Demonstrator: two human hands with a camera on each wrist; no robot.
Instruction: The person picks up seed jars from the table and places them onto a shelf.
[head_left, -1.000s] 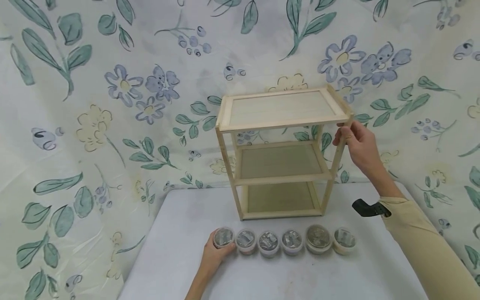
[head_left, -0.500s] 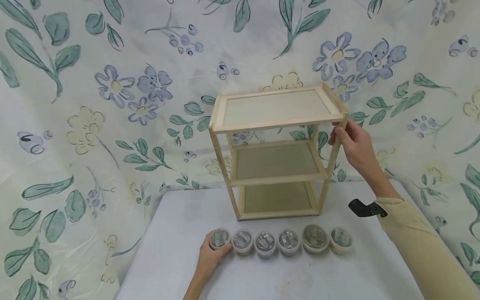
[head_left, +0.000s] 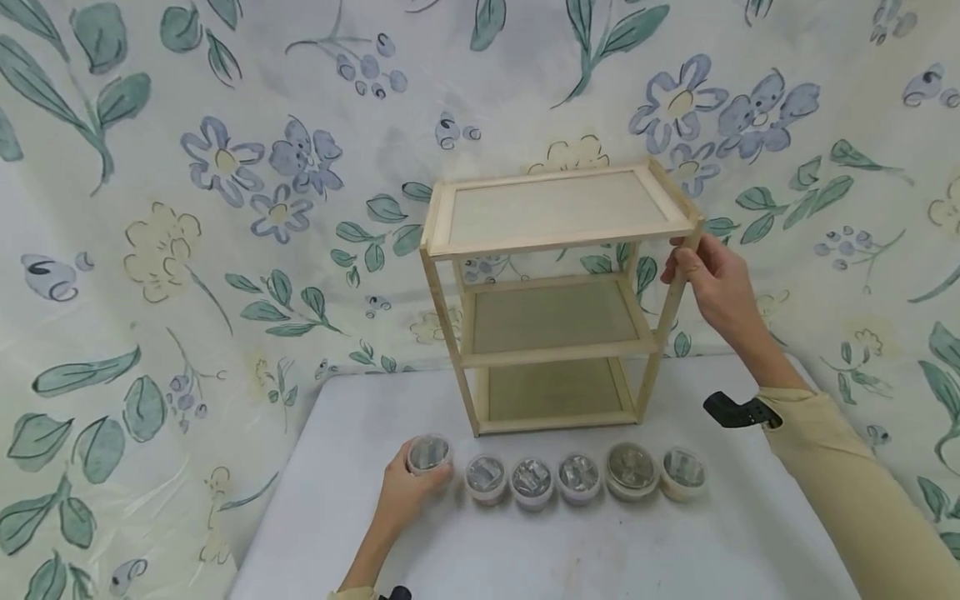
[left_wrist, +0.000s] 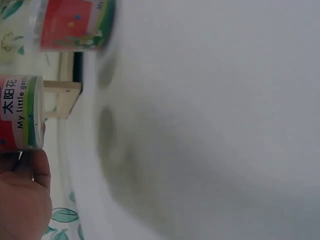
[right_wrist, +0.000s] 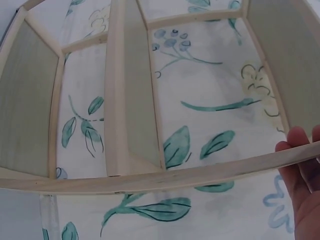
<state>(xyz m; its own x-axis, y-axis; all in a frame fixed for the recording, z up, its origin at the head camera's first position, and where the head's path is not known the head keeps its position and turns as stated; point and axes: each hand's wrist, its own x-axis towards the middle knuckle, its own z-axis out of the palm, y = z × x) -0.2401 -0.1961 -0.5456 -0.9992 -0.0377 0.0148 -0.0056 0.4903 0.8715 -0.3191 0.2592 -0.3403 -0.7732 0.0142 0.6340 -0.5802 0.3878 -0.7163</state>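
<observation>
My left hand (head_left: 407, 492) holds a small round plastic jar (head_left: 430, 454) with a clear lid and silvery contents, at the left of the row. In the left wrist view this jar (left_wrist: 20, 114) bears a red, white and green label reading "My little gar...", and its base is raised off the table. With my right hand (head_left: 716, 279) I grip the upper front right post of a three-tier wooden shelf (head_left: 555, 354). The right wrist view has my fingers curled round that post (right_wrist: 225, 172). The shelf stands upright on the table behind the jars.
Several similar jars stand in a row in front of the shelf, from a near jar (head_left: 486, 477) to the last jar (head_left: 683, 473); one jar (head_left: 632, 469) is wider. The white table (head_left: 525, 558) meets a floral sheet (head_left: 300, 275) at the back.
My left hand has lifted its jar off the table and moved it slightly left, apart from its neighbour. My right hand keeps its hold on the shelf post.
</observation>
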